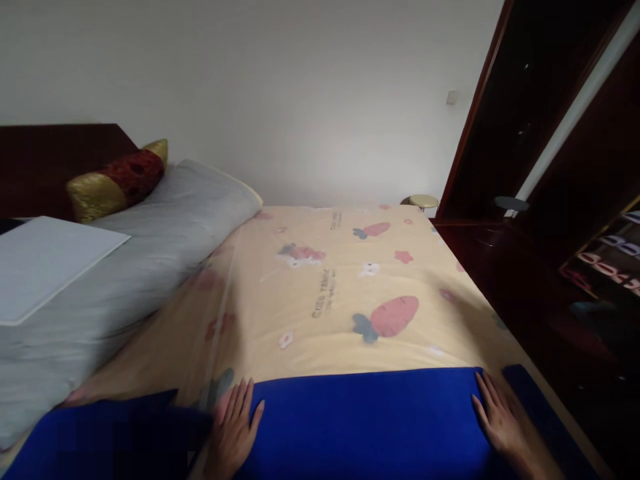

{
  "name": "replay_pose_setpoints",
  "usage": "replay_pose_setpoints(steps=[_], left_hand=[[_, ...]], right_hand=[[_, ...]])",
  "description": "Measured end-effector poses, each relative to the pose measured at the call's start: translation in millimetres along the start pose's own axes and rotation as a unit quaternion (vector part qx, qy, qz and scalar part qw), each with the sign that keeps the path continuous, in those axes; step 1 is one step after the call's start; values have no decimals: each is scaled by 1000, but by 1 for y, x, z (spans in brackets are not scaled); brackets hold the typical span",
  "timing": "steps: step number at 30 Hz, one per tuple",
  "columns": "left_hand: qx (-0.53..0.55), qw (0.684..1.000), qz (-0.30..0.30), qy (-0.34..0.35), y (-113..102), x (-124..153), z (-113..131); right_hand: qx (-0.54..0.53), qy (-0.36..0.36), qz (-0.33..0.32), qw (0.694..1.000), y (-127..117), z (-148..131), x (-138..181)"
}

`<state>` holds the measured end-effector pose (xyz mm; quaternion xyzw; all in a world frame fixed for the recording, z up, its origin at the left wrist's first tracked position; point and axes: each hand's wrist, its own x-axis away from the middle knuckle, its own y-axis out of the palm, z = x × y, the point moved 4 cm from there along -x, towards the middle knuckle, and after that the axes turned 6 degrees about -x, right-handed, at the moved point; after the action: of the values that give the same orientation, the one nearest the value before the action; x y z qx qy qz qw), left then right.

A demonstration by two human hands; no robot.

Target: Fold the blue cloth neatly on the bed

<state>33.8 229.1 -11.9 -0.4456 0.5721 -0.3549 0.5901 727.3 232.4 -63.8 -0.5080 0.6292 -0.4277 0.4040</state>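
Hands press flat, fingers together: left hand and right hand on a blue blanket over a carrot-print sheet.

blurred print on carrot bedsheet, unreadable

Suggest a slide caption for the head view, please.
Both hands, left and right, flat on a blue blanket on a carrot-print sheet.
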Motion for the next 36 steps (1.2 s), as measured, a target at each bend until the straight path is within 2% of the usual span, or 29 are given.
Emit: replay_pose_setpoints(steps=[3,5,7,8,10,12,13,14,15,16,17,19,21,23,25,27,31,34,36], left_hand=[[-10,1000,5,-16,-11,-4,3],[-11,1000,16,-10,-25,-4,27],[-5,1000,20,13,-38,-1,77],[6,999,18,32,-43,2,110],[42,993,-14,108,-46,9,187],[79,981,-50,170,-43,17,254],[98,972,-67,203,-39,20,278],[111,966,-84,218,-35,21,291],[119,962,-98,225,-32,20,293],[123,960,-111,225,-28,18,284],[120,962,-123,213,-24,14,265],[95,972,-144,160,-15,5,204],[50,985,-152,58,-4,-2,129],[9,990,-135,-39,5,-2,64],[-10,991,-106,-76,12,2,24],[-18,993,-86,-81,15,5,9],[-36,989,-113,-85,10,1,10],[-57,984,-139,-93,-3,-6,17],[-67,988,-104,-90,-16,-2,39]], right_hand=[[28,15,17,999,-9,-11,-2],[45,3,59,997,-17,-42,2],[35,-39,90,995,-18,-98,11],[13,-75,79,994,-13,-132,17],[-46,-164,-3,985,4,-207,30],[-94,-219,-82,968,21,-265,39],[-107,-237,-111,959,28,-283,41],[-114,-249,-126,953,32,-291,40],[-115,-253,-128,952,32,-288,37],[-111,-250,-119,955,30,-275,32],[-102,-238,-100,961,25,-253,25],[-71,-181,-59,979,11,-188,11],[-40,-107,-30,993,-2,-113,-1],[-35,-41,-16,998,-6,-48,-7],[-36,-25,-8,999,-2,-8,-8],[-29,-25,0,999,6,10,-9],[-1,-37,9,999,10,11,-13],[27,-25,34,999,-3,-4,-14],[42,-19,84,995,-10,-33,-4]])
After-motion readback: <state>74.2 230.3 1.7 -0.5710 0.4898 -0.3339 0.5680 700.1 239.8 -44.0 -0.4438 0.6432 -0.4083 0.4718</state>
